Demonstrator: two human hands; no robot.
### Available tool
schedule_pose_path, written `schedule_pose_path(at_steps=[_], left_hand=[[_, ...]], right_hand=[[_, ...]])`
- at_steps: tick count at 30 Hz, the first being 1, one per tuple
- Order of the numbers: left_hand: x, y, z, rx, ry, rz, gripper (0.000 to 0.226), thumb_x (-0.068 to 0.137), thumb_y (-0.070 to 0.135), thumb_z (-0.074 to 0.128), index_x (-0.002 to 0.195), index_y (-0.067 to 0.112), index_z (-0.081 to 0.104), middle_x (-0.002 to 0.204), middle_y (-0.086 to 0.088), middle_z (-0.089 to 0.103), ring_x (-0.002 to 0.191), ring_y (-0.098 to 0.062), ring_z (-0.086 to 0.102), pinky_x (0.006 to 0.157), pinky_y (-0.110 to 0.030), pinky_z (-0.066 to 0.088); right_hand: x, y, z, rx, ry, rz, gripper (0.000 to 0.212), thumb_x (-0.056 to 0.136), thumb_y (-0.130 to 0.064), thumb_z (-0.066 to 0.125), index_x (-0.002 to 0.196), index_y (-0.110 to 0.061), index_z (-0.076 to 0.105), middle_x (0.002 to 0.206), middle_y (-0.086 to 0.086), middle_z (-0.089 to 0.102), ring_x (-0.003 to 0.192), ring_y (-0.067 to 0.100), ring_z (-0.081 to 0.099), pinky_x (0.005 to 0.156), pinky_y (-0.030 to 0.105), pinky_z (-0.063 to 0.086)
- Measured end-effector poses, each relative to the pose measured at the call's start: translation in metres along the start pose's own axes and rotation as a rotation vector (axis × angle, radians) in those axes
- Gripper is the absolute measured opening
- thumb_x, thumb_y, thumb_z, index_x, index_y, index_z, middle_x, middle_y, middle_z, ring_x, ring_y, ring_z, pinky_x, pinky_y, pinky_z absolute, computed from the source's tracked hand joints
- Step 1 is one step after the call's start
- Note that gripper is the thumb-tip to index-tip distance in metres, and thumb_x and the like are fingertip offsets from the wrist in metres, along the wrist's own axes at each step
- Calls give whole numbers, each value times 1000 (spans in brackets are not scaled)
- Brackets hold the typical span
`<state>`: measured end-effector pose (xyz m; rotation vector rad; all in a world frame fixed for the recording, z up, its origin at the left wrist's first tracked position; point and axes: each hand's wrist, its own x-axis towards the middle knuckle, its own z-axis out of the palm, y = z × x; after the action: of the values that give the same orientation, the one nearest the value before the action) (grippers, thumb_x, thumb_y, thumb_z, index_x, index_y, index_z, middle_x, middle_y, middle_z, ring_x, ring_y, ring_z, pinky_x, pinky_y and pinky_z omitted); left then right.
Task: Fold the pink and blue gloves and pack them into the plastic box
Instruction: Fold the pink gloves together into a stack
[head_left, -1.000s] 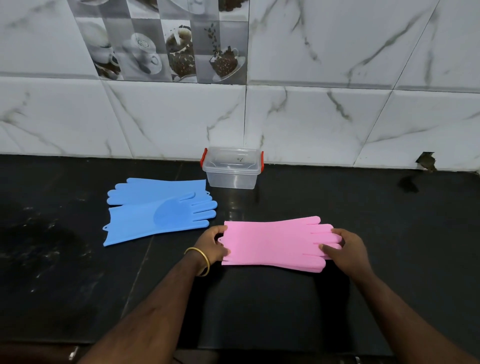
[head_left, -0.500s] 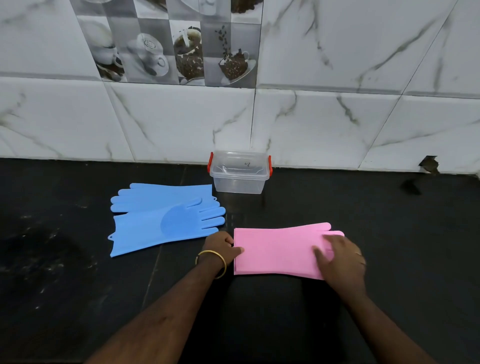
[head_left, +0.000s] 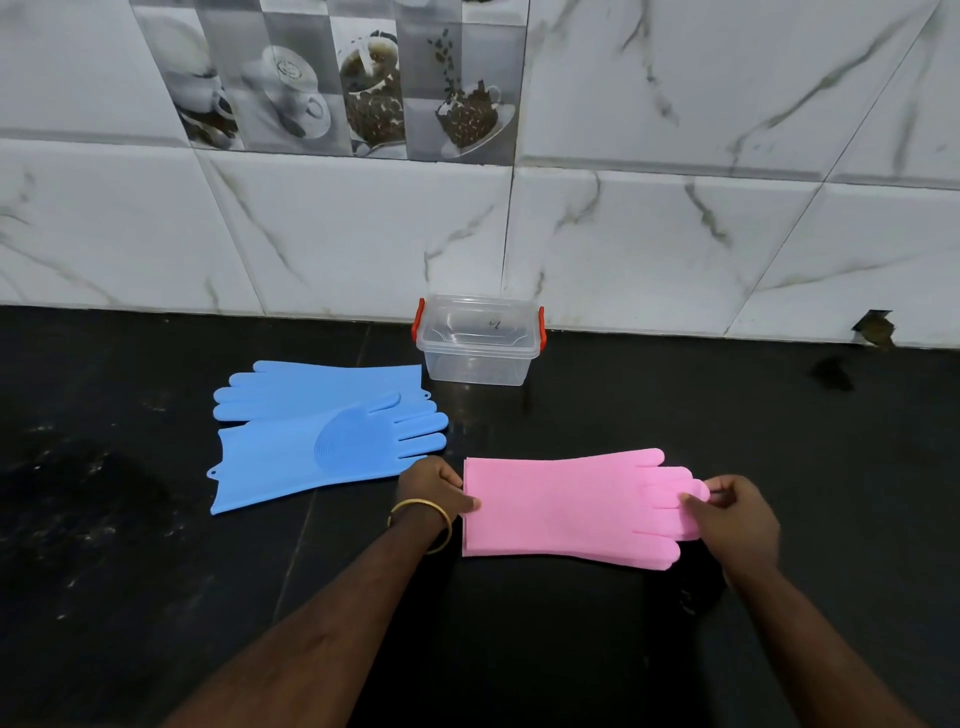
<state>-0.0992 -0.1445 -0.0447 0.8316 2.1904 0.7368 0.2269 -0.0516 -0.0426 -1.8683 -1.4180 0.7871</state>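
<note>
The left hand (head_left: 434, 491) pinches the cuff end of the pink gloves (head_left: 566, 506). The right hand (head_left: 737, 525) pinches their finger end. The pink gloves lie stacked flat on the black counter (head_left: 779, 441). The blue gloves (head_left: 322, 431) lie to the left. Behind them the plastic box (head_left: 478, 340) sits by the wall with its lid on and nothing inside.

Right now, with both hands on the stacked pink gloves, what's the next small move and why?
Probably carry the fingertip end over toward the cuff to fold the stack in half. The right hand already pinches the glove fingertips, the left hand holds the cuff edge, and the pink gloves lie flat and aligned on the black counter. Unfolded, they look longer than the plastic box.
</note>
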Motion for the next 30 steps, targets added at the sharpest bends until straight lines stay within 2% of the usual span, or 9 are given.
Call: schedule_pose_path(at_steps=[4, 8, 11, 13, 15, 17, 20, 24, 30], left_hand=[[0, 7, 4, -8, -46, -48, 34, 56, 17, 93, 75, 15, 65, 75, -2, 71, 73, -20, 69, 71, -35, 60], [6, 10, -2, 36, -114, -54, 32, 56, 18, 93, 76, 14, 68, 76, -1, 71, 75, -19, 69, 78, -37, 60], [10, 17, -6, 76, -177, -46, 26, 64, 19, 89, 81, 12, 71, 86, -5, 73, 85, -21, 68, 84, -37, 58], [11, 20, -8, 92, -201, -49, 24, 70, 19, 86, 87, 9, 72, 91, -8, 73, 89, -23, 68, 83, -36, 58], [11, 21, -10, 52, -220, -91, 21, 75, 16, 82, 90, 8, 71, 89, -9, 71, 84, -22, 67, 77, -35, 59], [11, 20, -13, -29, -254, -135, 19, 78, 10, 79, 93, 5, 69, 86, -10, 69, 74, -18, 64, 70, -31, 58], [12, 18, -17, -83, -289, -144, 22, 82, 5, 74, 103, 1, 67, 89, -13, 67, 69, -16, 61, 70, -28, 57], [12, 16, -20, -111, -312, -147, 18, 84, 1, 71, 101, 3, 66, 98, -15, 67, 75, -18, 63, 74, -29, 57], [13, 11, -24, -121, -317, -139, 19, 79, -1, 75, 95, 6, 69, 101, -13, 71, 84, -20, 69, 71, -27, 60]], right_hand=[[7, 7, -1, 80, -40, 33, 19, 79, -16, 75, 85, -24, 59, 84, -3, 66, 77, 15, 61, 66, 31, 45], [11, 3, -3, 125, -97, 45, 26, 80, -17, 78, 101, -22, 63, 93, -5, 66, 84, 15, 62, 72, 33, 48], [12, 3, -1, 65, -110, 37, 19, 82, -15, 75, 98, -19, 66, 93, -2, 68, 86, 20, 64, 75, 37, 53], [9, 1, -2, 63, -86, -8, 17, 82, -14, 75, 96, -20, 66, 91, -2, 69, 81, 16, 63, 67, 30, 50], [8, -3, -3, 100, -77, -50, 17, 82, -10, 74, 95, -19, 68, 90, -1, 70, 80, 15, 63, 66, 28, 48], [7, -9, -4, 184, -92, -41, 18, 83, -7, 74, 97, -16, 70, 92, 2, 71, 85, 21, 66, 74, 34, 54], [6, -17, -8, 332, -135, 28, 18, 84, -1, 72, 101, -7, 71, 93, 11, 72, 87, 26, 67, 80, 45, 58], [3, -21, -10, 500, -172, 137, 22, 86, 2, 69, 108, -2, 68, 92, 13, 71, 86, 27, 67, 71, 40, 59], [0, -15, -8, 573, -198, 195, 21, 88, 0, 68, 109, -3, 67, 95, 15, 71, 86, 28, 69, 71, 40, 60]])
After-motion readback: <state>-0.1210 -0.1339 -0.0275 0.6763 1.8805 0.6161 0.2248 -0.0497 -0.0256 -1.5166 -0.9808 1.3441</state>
